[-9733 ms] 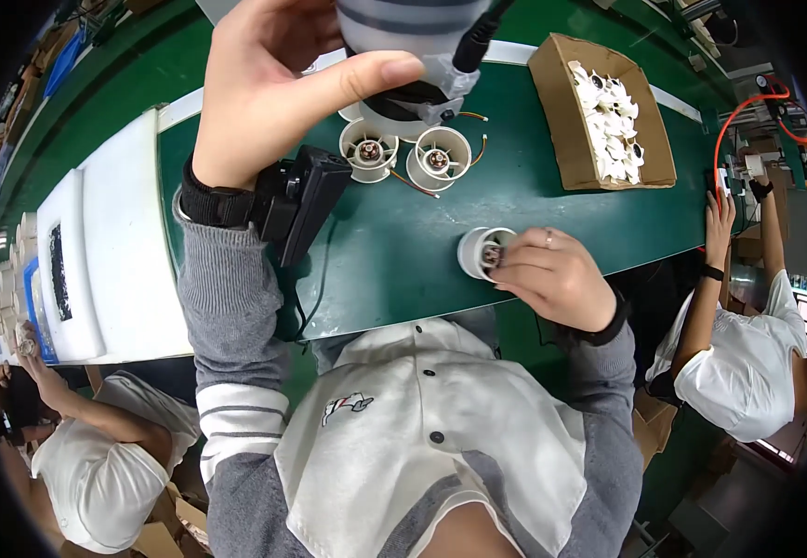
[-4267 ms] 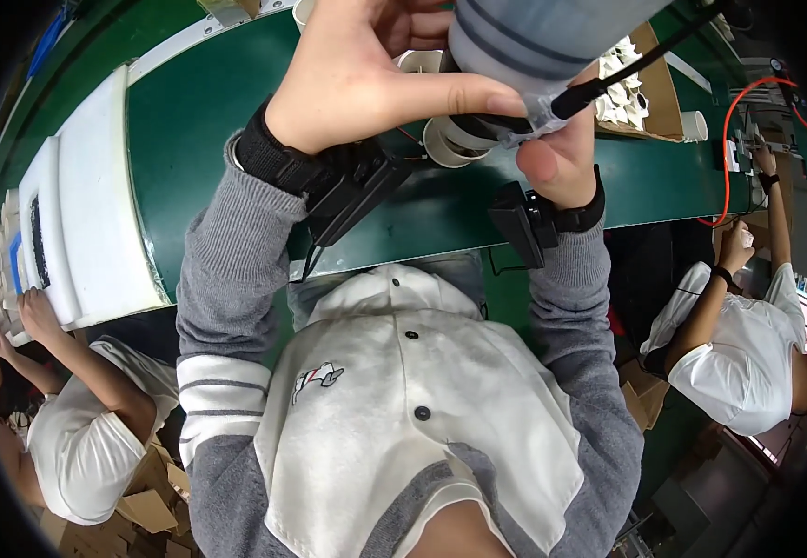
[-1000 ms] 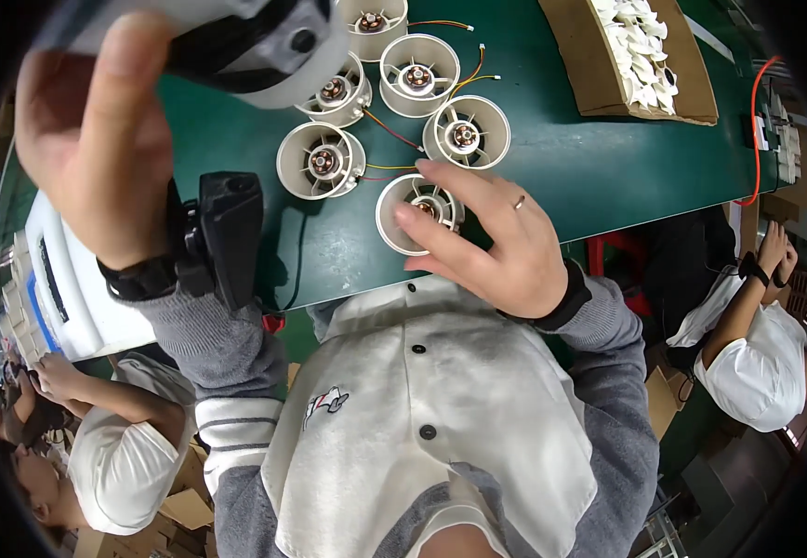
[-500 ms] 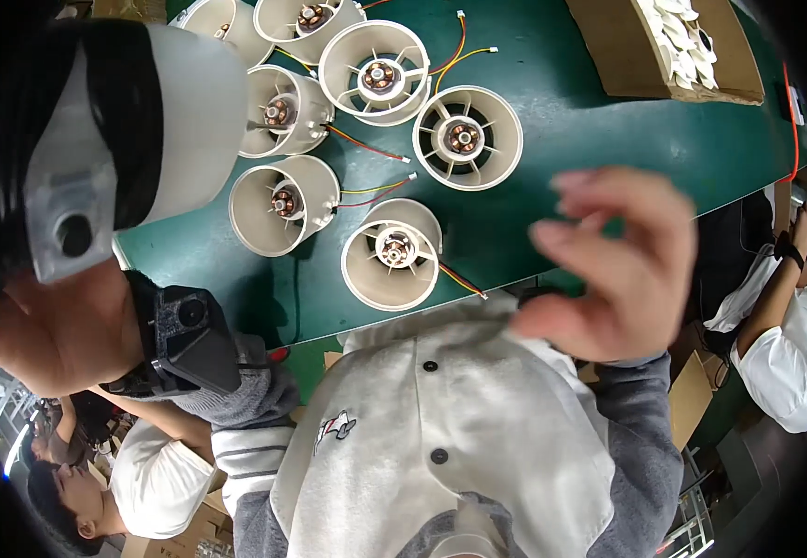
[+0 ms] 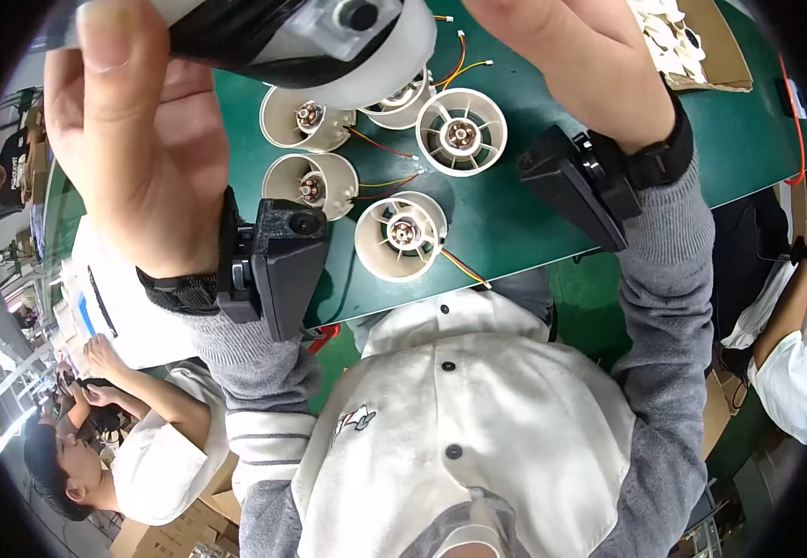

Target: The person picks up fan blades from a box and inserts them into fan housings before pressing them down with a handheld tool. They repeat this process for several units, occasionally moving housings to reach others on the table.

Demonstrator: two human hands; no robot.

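Note:
My left hand (image 5: 148, 153) is raised at the upper left, close to the camera, its thumb pressed on a rounded white-and-black object (image 5: 329, 56). The object has a black band and a clear mount with a round black knob; its exact kind I cannot make out. My right hand (image 5: 589, 70) reaches up to the top edge, where its fingers are cut off. Below and between the hands stand several cream cylindrical fan housings (image 5: 460, 135) with copper-coil motors and coloured wires. The nearest housing (image 5: 402, 237) sits by the front table edge. The raised object hides some housings.
The green table (image 5: 524, 237) spans the middle. A cardboard box (image 5: 724, 60) with white plastic parts is at its far right, near a red cord (image 5: 799, 139). Black devices are strapped to both my wrists. One person (image 5: 157, 456) works at the left, another (image 5: 789, 363) at the right.
My left hand has carried the white-and-black object up and to the right. My right hand has moved up from over the right side of the table to the top edge.

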